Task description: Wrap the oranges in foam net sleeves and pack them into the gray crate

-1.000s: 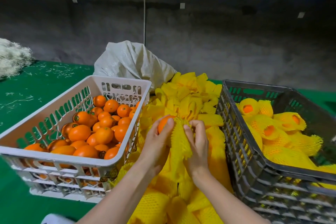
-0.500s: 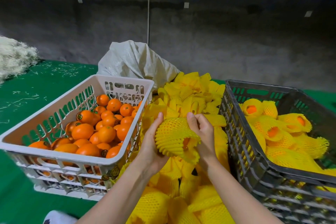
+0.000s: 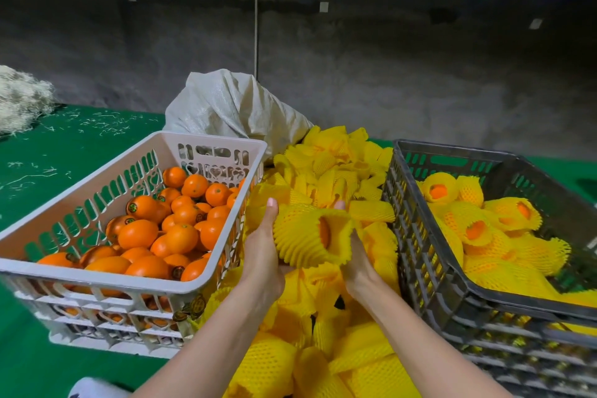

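Note:
An orange wrapped in a yellow foam net sleeve [image 3: 307, 236] sits between my two hands, its open end turned right so the orange shows inside. My left hand [image 3: 261, 245] cups its left side with the thumb up. My right hand [image 3: 355, 262] holds it from below and right, mostly hidden behind the sleeve. The white crate [image 3: 97, 191] on the left holds several bare oranges [image 3: 174, 223]. The gray crate [image 3: 420, 236] on the right holds several wrapped oranges [image 3: 484, 229]. A heap of empty yellow sleeves [image 3: 336, 171] lies between the crates.
A white woven sack [image 3: 232, 107] lies behind the sleeve heap. The table has a green cover [image 3: 64, 145] scattered with pale shreds, with a pile of pale shredded filler [image 3: 19, 100] at the far left. A dark wall stands behind.
The sleeve has been pulled fully over the orange. The wrapped orange has turned so its open end faces right, and both hands have shifted to cup it from the sides.

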Demonstrator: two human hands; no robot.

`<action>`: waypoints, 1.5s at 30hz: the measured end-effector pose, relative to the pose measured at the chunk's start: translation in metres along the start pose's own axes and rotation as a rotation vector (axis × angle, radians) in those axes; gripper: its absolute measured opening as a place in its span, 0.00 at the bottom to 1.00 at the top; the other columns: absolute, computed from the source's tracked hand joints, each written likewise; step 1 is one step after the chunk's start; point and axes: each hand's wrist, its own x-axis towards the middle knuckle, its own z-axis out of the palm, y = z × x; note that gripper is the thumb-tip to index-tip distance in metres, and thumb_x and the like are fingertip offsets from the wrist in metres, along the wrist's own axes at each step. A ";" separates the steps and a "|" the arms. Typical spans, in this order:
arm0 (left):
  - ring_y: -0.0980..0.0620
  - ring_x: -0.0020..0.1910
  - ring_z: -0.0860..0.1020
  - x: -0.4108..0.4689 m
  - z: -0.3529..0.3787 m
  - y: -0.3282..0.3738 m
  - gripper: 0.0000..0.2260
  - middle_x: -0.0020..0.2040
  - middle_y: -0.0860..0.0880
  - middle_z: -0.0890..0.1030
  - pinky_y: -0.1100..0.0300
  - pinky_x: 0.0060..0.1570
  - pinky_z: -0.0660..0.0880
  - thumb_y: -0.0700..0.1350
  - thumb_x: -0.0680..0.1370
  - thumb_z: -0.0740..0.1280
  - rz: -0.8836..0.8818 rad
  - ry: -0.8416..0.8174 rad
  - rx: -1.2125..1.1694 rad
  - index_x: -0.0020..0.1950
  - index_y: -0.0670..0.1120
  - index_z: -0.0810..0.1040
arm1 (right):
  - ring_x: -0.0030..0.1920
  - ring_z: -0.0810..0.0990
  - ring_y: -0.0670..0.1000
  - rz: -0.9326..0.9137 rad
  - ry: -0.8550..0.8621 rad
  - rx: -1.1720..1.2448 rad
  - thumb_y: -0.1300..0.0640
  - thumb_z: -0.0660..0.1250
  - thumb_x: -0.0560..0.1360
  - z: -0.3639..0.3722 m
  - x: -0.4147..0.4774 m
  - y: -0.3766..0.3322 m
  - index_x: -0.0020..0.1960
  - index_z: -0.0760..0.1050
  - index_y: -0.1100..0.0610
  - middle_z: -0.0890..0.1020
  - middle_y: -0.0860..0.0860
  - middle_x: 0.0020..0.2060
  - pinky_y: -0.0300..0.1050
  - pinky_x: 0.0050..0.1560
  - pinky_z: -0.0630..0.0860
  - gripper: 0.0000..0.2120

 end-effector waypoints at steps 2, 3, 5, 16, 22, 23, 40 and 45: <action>0.51 0.32 0.80 0.001 0.003 -0.003 0.21 0.30 0.52 0.81 0.57 0.37 0.75 0.64 0.73 0.62 0.160 0.085 0.130 0.35 0.46 0.74 | 0.43 0.82 0.47 -0.007 0.043 0.018 0.43 0.51 0.78 0.008 -0.002 0.004 0.46 0.78 0.54 0.80 0.53 0.40 0.46 0.47 0.78 0.21; 0.53 0.26 0.74 0.001 0.003 -0.003 0.24 0.25 0.51 0.75 0.59 0.32 0.70 0.66 0.71 0.60 0.277 0.120 0.223 0.30 0.46 0.69 | 0.39 0.80 0.47 -0.013 0.089 0.029 0.39 0.51 0.75 0.010 -0.001 0.008 0.40 0.75 0.50 0.78 0.51 0.37 0.46 0.46 0.76 0.20; 0.57 0.21 0.60 0.001 0.005 -0.001 0.25 0.20 0.54 0.61 0.59 0.27 0.57 0.66 0.69 0.59 0.442 0.136 0.410 0.24 0.48 0.60 | 0.41 0.77 0.52 -0.008 0.159 0.006 0.34 0.49 0.72 0.011 0.003 0.016 0.39 0.75 0.50 0.79 0.51 0.37 0.49 0.49 0.74 0.25; 0.57 0.24 0.64 0.006 0.017 -0.019 0.21 0.22 0.55 0.65 0.64 0.27 0.64 0.54 0.79 0.62 0.357 0.170 0.379 0.30 0.46 0.64 | 0.48 0.81 0.52 0.189 0.084 0.233 0.32 0.59 0.70 0.003 0.004 0.013 0.45 0.79 0.44 0.83 0.49 0.45 0.51 0.52 0.77 0.19; 0.51 0.35 0.81 0.004 0.014 -0.025 0.20 0.35 0.44 0.81 0.60 0.35 0.79 0.54 0.81 0.57 0.168 0.000 0.152 0.41 0.39 0.75 | 0.49 0.78 0.54 0.219 0.157 0.520 0.48 0.57 0.78 0.003 0.000 0.018 0.67 0.71 0.54 0.81 0.54 0.53 0.49 0.51 0.72 0.20; 0.50 0.35 0.80 0.002 0.013 -0.026 0.20 0.35 0.43 0.80 0.60 0.34 0.78 0.54 0.80 0.57 0.190 -0.011 0.155 0.41 0.39 0.74 | 0.50 0.77 0.55 0.239 0.141 0.561 0.48 0.56 0.78 0.004 -0.003 0.017 0.69 0.69 0.54 0.78 0.57 0.59 0.50 0.52 0.71 0.21; 0.46 0.39 0.72 -0.006 0.005 -0.023 0.17 0.37 0.39 0.74 0.54 0.37 0.70 0.46 0.79 0.61 0.374 -0.085 0.410 0.41 0.31 0.74 | 0.32 0.80 0.50 0.249 -0.030 0.728 0.50 0.56 0.78 -0.007 -0.014 0.022 0.40 0.78 0.56 0.82 0.54 0.31 0.44 0.36 0.75 0.16; 0.43 0.56 0.79 -0.004 -0.002 -0.012 0.27 0.55 0.44 0.81 0.45 0.57 0.75 0.65 0.69 0.60 0.007 -0.110 0.479 0.56 0.46 0.77 | 0.38 0.84 0.47 0.092 -0.121 0.536 0.47 0.61 0.71 -0.012 -0.014 0.016 0.37 0.85 0.53 0.85 0.52 0.38 0.38 0.34 0.79 0.17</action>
